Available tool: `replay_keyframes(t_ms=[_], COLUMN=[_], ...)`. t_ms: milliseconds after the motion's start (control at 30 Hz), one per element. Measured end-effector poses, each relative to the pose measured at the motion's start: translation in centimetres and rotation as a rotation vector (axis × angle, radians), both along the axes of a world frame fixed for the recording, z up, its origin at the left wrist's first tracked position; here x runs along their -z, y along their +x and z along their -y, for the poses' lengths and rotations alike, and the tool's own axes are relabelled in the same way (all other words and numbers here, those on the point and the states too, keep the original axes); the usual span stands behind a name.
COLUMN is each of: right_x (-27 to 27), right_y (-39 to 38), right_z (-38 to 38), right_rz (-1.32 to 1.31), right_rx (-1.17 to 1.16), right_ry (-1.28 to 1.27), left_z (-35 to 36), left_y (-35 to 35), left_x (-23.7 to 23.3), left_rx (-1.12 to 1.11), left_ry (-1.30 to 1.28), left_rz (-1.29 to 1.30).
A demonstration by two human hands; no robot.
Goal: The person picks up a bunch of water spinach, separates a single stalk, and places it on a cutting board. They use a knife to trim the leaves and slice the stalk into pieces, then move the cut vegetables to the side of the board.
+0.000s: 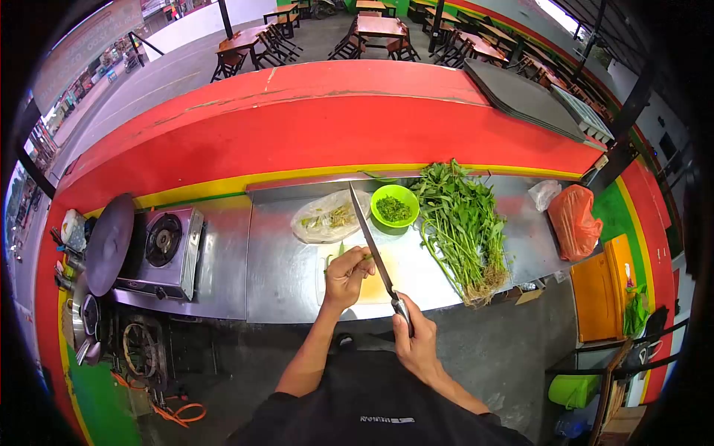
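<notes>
My right hand [416, 343] grips the handle of a long knife [370, 239], whose blade points away from me over a pale cutting board [401, 269] on the steel counter. My left hand [346, 276] rests on the board, fingers curled on a small green stem [366, 257] beside the blade. Just beyond the board stand a green bowl [394, 204] of chopped greens and a clear plastic bag [325, 217] with green scraps.
A big bunch of leafy greens [460, 227] with roots lies right of the board. A gas stove [165, 250] and a dark pan lid [108, 242] sit at left. An orange plastic bag [574, 221] lies at the counter's right end. A red wall runs behind.
</notes>
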State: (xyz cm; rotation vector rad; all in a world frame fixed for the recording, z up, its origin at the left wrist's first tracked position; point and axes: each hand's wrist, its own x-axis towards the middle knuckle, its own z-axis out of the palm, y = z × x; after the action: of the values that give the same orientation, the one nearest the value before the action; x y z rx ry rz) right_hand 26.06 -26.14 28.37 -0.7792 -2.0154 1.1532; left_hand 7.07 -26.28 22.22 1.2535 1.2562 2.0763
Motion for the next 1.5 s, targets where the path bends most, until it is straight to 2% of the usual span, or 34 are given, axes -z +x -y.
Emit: replay_keyframes(t_ms=[433,667,733,1200,1500], right_x=[0.5,0.7,0.9,0.7,1.6], right_y=[1.2,2.0,2.0,3.0,3.5], right_z=[0.5,1.0,1.1,1.2,1.0], right_rz=[-0.033,-0.024,-0.077,-0.029,-0.026], right_rx=[-0.007,0.01,0.026,0.014,0.048], right_ry=[-0.03,-0.045,-0.044,-0.037,-0.079], left_z=[0.3,-0.1,-0.3,-0.5,-1.0], left_y=[1.5,1.4,1.7,2.1,2.0], left_x=[-0.4,-0.7,-0.7,0.8,-0.8], left_rx=[0.064,0.096,0.109,0.106,0.11], left_ry=[-0.022,-0.018,0.054,-0.002,-0.016], left_rz=[0.129,0.012,0.077,0.224,0.104])
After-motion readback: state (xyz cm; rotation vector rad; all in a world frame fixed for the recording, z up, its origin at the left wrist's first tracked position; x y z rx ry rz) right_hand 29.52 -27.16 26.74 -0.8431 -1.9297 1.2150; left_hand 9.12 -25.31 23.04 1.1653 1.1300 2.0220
